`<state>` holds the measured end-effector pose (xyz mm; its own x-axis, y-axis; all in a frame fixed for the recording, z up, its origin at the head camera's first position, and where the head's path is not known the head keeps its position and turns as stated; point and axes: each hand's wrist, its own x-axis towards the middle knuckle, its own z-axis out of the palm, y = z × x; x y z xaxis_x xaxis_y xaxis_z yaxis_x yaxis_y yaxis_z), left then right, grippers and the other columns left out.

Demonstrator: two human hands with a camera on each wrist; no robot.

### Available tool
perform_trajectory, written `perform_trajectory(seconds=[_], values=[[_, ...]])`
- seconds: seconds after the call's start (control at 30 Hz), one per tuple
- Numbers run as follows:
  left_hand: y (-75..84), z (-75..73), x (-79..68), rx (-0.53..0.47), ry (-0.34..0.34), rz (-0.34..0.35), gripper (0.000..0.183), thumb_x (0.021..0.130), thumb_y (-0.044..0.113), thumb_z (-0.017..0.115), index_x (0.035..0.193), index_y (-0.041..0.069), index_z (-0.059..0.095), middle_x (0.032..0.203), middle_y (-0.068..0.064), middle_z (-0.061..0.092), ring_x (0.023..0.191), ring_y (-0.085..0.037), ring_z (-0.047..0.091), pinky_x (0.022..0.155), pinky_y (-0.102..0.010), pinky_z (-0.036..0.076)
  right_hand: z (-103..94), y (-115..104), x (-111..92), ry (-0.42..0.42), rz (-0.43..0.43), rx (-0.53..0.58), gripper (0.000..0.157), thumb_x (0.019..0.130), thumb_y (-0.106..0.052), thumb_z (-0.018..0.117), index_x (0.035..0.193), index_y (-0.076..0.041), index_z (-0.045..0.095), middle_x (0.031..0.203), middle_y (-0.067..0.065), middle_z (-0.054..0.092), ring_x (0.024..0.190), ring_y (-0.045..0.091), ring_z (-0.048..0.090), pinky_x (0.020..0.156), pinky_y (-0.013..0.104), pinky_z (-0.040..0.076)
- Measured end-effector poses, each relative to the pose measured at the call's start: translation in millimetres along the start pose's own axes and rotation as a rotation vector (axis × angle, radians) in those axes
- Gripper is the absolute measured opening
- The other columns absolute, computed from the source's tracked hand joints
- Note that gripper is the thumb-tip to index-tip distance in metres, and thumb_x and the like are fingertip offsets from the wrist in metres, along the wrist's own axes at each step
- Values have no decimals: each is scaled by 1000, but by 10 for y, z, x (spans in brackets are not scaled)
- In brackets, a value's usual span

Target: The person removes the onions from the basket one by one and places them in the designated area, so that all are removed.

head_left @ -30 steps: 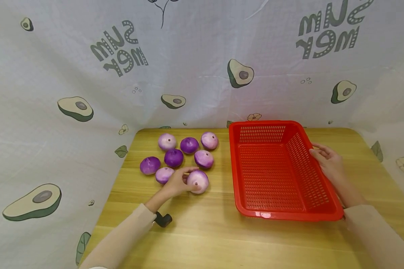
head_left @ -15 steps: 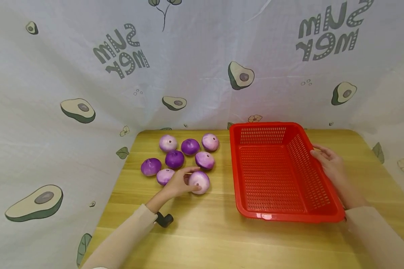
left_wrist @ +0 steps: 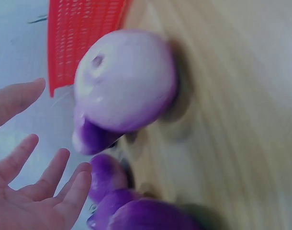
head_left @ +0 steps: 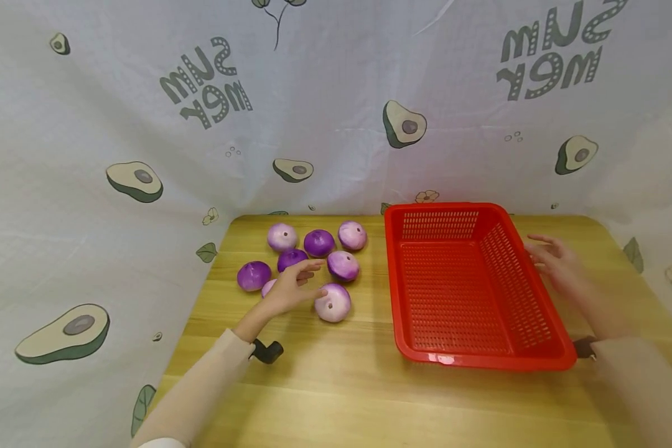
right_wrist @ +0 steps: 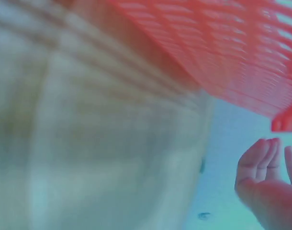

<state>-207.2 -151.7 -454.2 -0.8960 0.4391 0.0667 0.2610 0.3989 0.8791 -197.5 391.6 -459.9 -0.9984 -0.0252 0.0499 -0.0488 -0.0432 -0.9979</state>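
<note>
In the head view my left hand (head_left: 289, 290) hovers with spread fingers just left of the nearest pale purple onion (head_left: 333, 303). The left wrist view shows the hand's fingers apart from that onion (left_wrist: 127, 81), with nothing held. Behind and around the hand lie several more onions, some pale, some deep purple (head_left: 319, 243); the hand partly covers two of them. A red plastic basket (head_left: 399, 298) stands on the right. My right hand (head_left: 560, 267), blurred, is beside its right rim. In the right wrist view the right hand (right_wrist: 265, 177) appears loosely bent below the basket's edge, holding nothing.
The wooden table (head_left: 336, 398) carries everything, with a printed white cloth (head_left: 336, 81) hanging behind it and at the left. Dark wrist-camera mounts (head_left: 267, 352) stick out under the wrists.
My left hand has let go of the nearest onion and drawn back up and left. The right hand has come off the basket's rim, moving slightly right. The onions and basket stay put.
</note>
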Motion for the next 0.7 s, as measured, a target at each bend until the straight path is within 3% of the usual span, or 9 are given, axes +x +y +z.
perform_trajectory(seconds=[0.2,0.3,0.47,0.57,0.7], values=[[104,-272,70,-59,51,-15,57,92,5,71,143,-3,48,142,-30,49,133,-46,44,110,-55,35,-64,-300,87,77,-72,-394,30,104,-12,51,115,-40,52,99,-25,56,83,-3,53,68,10,47],[136,-387,101,-68,81,-23,52,98,8,65,144,-4,46,143,-29,48,133,-45,44,111,-54,34,-63,-454,133,107,-58,-515,25,104,-21,54,116,-43,48,98,-27,53,81,-4,52,68,7,44],[156,-555,159,-11,130,-9,46,104,13,53,147,-2,43,145,-27,46,135,-40,43,112,-52,33,10,-681,224,121,-88,-624,25,103,-28,56,121,-44,48,102,-18,49,87,-3,48,69,6,41],[148,-650,212,53,161,-7,46,107,19,48,149,3,42,149,-23,44,138,-38,39,114,-54,30,103,-811,258,118,-118,-700,31,103,-31,56,133,-31,50,106,-14,46,93,-3,44,71,7,37],[156,-753,282,194,204,-18,50,107,28,46,153,10,39,155,-16,39,143,-36,31,116,-55,24,292,-925,323,101,-154,-775,52,102,-33,57,145,-5,43,112,-3,49,94,-3,42,72,9,34]])
